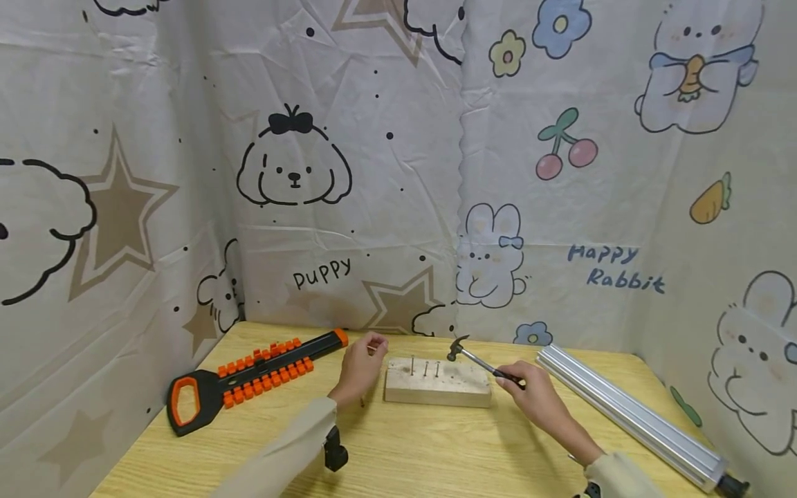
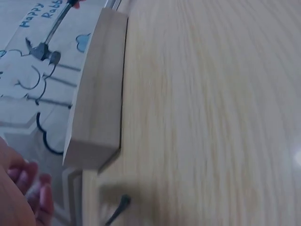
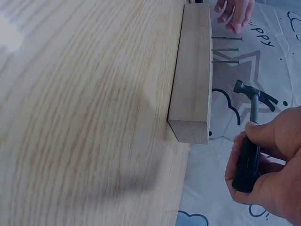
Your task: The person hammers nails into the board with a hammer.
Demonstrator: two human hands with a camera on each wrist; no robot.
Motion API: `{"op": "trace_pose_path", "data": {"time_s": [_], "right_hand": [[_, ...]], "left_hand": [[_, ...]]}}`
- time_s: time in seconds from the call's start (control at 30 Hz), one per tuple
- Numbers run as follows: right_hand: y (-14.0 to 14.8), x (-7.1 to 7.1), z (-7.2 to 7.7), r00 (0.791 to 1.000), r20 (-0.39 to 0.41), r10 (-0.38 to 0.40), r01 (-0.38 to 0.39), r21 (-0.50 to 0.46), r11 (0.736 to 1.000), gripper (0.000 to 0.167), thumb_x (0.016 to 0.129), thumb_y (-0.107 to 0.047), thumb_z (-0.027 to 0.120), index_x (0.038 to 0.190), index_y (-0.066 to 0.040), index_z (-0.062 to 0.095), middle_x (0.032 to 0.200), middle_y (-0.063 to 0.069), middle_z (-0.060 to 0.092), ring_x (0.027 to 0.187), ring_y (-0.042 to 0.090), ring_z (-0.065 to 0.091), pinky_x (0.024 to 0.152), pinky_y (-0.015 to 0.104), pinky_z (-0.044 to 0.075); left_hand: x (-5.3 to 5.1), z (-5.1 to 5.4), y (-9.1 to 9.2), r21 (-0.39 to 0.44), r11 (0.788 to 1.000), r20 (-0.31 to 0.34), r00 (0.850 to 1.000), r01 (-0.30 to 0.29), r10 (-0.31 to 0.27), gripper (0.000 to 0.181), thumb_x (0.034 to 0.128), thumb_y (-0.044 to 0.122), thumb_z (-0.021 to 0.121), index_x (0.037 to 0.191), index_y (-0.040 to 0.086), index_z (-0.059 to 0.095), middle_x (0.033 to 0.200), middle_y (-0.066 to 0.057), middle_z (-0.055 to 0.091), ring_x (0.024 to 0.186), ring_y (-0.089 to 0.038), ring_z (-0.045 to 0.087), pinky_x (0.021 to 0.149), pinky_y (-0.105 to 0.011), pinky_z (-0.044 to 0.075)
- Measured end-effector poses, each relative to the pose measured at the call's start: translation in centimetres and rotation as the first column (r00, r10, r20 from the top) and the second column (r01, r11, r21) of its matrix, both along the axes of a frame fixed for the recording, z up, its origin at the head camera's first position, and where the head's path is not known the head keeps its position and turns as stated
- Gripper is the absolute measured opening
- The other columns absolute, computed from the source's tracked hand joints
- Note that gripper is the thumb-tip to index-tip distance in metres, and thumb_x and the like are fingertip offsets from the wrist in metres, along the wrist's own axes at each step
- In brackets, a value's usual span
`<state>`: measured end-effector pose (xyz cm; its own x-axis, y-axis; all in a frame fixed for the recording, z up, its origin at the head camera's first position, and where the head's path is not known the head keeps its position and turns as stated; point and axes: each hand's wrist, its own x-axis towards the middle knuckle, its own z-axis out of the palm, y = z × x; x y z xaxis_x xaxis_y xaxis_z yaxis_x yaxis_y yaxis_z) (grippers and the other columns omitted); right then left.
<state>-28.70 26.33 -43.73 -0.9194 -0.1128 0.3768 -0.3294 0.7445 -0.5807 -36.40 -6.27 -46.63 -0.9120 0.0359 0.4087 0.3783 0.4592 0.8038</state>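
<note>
My right hand [image 1: 538, 398] grips the black handle of a claw hammer [image 1: 476, 360]; its head hangs above the wooden block [image 1: 436, 394]. The right wrist view shows fingers and thumb wrapped round that handle [image 3: 247, 165], the hammer head [image 3: 254, 92] apart from the nails. Three nails [image 1: 411, 366] stand upright in the block's left half, the leftmost looking tallest. Beside the block's left end is my left hand [image 1: 361, 366], its fingers loosely bent; I see nothing held in it in the left wrist view [image 2: 16, 190]. A loose nail [image 2: 123, 203] lies on the table near the block.
At the left lies a black and orange rack [image 1: 268, 370] with orange clips. A silver metal bar [image 1: 629, 415] with a black end runs along the table's right side. Printed cloth [image 1: 373, 207] hangs behind and at both sides of the wooden table [image 1: 423, 456].
</note>
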Motion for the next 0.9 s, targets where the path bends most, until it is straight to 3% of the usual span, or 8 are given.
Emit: {"op": "trace_pose_path", "data": {"time_s": [0.13,0.33,0.43,0.57,0.67,0.77,0.83,0.9], "right_hand": [[0.0,0.0,-0.1,1.0,-0.001,-0.013,0.013,-0.003,1.0,0.015,0.096,-0.001,0.073,0.11,0.002,0.079,0.092,0.005,0.072,0.08,0.013,0.061,0.068,0.026,0.052],[0.1,-0.2,0.0,0.999,0.039,-0.001,0.004,-0.068,0.998,0.017,0.095,-0.001,0.074,0.111,0.005,0.078,0.098,0.012,0.077,0.085,0.02,0.069,0.067,0.025,0.056],[0.3,-0.3,0.2,0.994,0.108,0.014,0.001,-0.137,0.991,0.02,0.098,-0.002,0.071,0.113,0.009,0.075,0.099,0.017,0.077,0.082,0.018,0.069,0.066,0.026,0.059],[0.5,-0.4,0.2,0.984,0.179,0.023,0.015,-0.208,0.978,0.023,0.101,-0.004,0.068,0.116,0.012,0.072,0.097,0.019,0.075,0.079,0.018,0.067,0.067,0.027,0.06],[0.6,-0.5,0.0,0.98,0.197,0.024,0.022,-0.225,0.974,0.022,0.101,-0.002,0.067,0.116,0.013,0.072,0.096,0.02,0.074,0.079,0.019,0.067,0.067,0.026,0.059],[0.6,-0.6,-0.2,0.979,0.2,0.028,0.02,-0.23,0.973,0.021,0.1,-0.002,0.068,0.115,0.014,0.072,0.096,0.021,0.074,0.078,0.017,0.066,0.066,0.025,0.058],[0.5,-0.6,-0.2,0.979,0.201,0.029,0.018,-0.231,0.973,0.021,0.1,-0.002,0.068,0.115,0.013,0.072,0.096,0.021,0.075,0.079,0.016,0.066,0.066,0.026,0.058],[0.4,-0.7,-0.2,0.979,0.202,0.033,0.014,-0.229,0.973,0.022,0.1,-0.002,0.068,0.115,0.013,0.072,0.097,0.021,0.075,0.079,0.016,0.066,0.067,0.027,0.058]], "left_hand": [[0.1,0.2,-1.6,-0.119,0.991,0.04,0.997,-0.062,0.067,0.01,0.1029,0.012,0.065,0.104,0.004,0.071,0.093,-0.008,0.071,0.075,-0.019,0.064,0.065,-0.033,0.049],[0.4,0.2,-3.6,-0.286,0.958,0.175,0.982,-0.018,0.071,0.017,0.0995,0.018,0.072,0.099,0.003,0.067,0.081,-0.008,0.068,0.062,-0.016,0.056,0.054,-0.029,0.04],[0.6,0.2,-4.3,-0.313,0.949,0.215,0.976,0.046,0.023,0.015,0.0974,0.012,0.072,0.103,0.0,0.068,0.089,-0.013,0.069,0.061,-0.017,0.053,0.055,-0.029,0.039],[0.7,0.3,-5.1,-0.361,0.918,0.186,0.977,0.167,-0.105,0.022,0.0915,-0.011,0.062,0.11,0.0,0.07,0.105,-0.02,0.068,0.073,-0.02,0.058,0.062,-0.033,0.045],[0.7,0.3,-5.8,-0.435,0.85,0.182,0.953,0.298,-0.242,0.036,0.0855,-0.021,0.056,0.109,0.002,0.07,0.105,-0.022,0.064,0.085,-0.025,0.057,0.07,-0.039,0.047],[0.8,0.3,-6.6,-0.562,0.723,0.168,0.911,0.401,-0.376,0.038,0.0858,-0.022,0.059,0.105,0.009,0.071,0.101,-0.014,0.06,0.09,-0.023,0.055,0.077,-0.04,0.05],[0.8,0.1,-7.1,-0.663,0.634,0.114,0.891,0.398,-0.44,0.04,0.0853,-0.022,0.062,0.101,0.013,0.072,0.1,-0.008,0.059,0.091,-0.02,0.054,0.08,-0.037,0.051],[0.8,0.0,-7.4,-0.762,0.556,0.022,0.872,0.332,-0.49,0.037,0.0854,-0.018,0.07,0.097,0.018,0.072,0.098,-0.003,0.06,0.09,-0.016,0.055,0.081,-0.034,0.052]]}}
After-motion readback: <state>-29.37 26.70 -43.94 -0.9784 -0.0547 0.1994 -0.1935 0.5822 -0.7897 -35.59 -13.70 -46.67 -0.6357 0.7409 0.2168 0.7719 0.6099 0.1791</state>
